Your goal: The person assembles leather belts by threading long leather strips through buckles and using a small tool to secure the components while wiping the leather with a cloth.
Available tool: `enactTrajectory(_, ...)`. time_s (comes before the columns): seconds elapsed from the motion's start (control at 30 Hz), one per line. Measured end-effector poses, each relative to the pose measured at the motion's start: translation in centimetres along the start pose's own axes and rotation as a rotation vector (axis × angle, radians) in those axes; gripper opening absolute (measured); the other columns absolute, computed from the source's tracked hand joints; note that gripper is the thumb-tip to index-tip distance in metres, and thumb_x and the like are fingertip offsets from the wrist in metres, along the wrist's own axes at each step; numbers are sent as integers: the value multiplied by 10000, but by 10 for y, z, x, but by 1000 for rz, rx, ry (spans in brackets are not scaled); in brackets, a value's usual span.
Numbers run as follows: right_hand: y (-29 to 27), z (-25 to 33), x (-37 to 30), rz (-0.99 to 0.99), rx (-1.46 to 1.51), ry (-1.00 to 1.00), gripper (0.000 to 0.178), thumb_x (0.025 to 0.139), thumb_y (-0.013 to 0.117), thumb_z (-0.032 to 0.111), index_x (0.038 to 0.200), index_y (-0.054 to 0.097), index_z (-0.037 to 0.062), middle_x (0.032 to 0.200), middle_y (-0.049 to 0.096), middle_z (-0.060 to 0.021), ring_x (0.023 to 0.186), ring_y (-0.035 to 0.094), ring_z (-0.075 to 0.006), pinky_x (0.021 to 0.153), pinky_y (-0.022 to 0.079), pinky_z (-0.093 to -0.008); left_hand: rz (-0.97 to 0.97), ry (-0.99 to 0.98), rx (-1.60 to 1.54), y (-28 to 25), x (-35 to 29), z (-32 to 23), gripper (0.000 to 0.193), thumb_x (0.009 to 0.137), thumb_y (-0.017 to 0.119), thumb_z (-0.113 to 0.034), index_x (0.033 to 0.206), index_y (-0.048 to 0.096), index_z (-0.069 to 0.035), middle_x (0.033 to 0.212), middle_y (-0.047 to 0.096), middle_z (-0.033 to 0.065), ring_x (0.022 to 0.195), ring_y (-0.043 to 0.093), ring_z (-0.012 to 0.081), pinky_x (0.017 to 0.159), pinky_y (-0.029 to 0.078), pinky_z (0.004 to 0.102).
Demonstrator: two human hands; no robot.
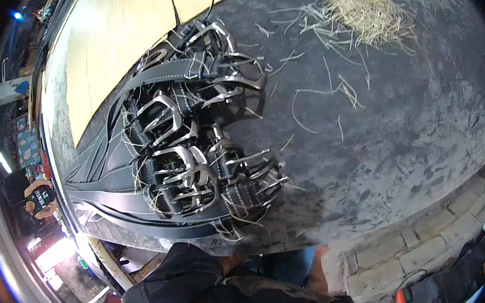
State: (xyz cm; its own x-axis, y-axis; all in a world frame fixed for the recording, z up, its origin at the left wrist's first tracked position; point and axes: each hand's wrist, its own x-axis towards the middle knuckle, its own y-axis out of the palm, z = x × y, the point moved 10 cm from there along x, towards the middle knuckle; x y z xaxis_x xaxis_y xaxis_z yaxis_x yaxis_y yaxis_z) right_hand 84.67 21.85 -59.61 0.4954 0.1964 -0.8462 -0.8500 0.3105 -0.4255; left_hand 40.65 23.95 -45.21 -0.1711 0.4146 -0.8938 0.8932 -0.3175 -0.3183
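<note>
Neither of my hands can be made out. Dark clothing (173, 288) of mine fills the lower edge, with small patches of bare skin beside it below the table's edge; which body part they belong to I cannot tell. Above, a bundle of black belts (185, 70) with pale stitching lies on the dark table (390, 140). Their silver metal buckles (163, 120) are heaped together toward the middle, and the straps fan in to a narrow bunch at the left. Loose thread ends stick out around the buckle ends.
A tangled heap of pale thread scraps (359, 8) lies at the far right, with stray strands around it. Yellowish sheet material (108, 42) covers the far left. Beyond the left edge another person (41, 198) is visible. Pale blocks (426, 239) line the lower right.
</note>
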Motion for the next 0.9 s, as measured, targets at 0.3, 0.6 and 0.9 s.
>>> enactTrajectory(0.3,-67,107,-33,-167,-147,-313,378,1019,501,247,1273,596,-17,962,692,-123,809,625,-240,759,519,-387,4,32,-60,-8,-19,-5,465,946,497,-406,1289,577,-103,1325,574,203,1229,542,339,1037,409,443)
enactTrajectory(0.6,37,277,-100,-380,-115,-959,358,1018,505,193,1306,580,-6,993,698,-120,831,622,-242,763,512,-390,-105,50,-48,-63,-18,67,503,955,494,-431,1325,554,-94,1347,563,192,1242,534,336,1048,403,426)
enactTrajectory(0.9,54,584,-355,-369,650,-1633,413,1023,499,278,1233,594,-66,1103,661,-199,1000,628,-280,897,495,-391,-192,86,-19,-73,34,130,543,965,491,-456,1360,531,-86,1369,552,182,1255,527,333,1059,397,410)
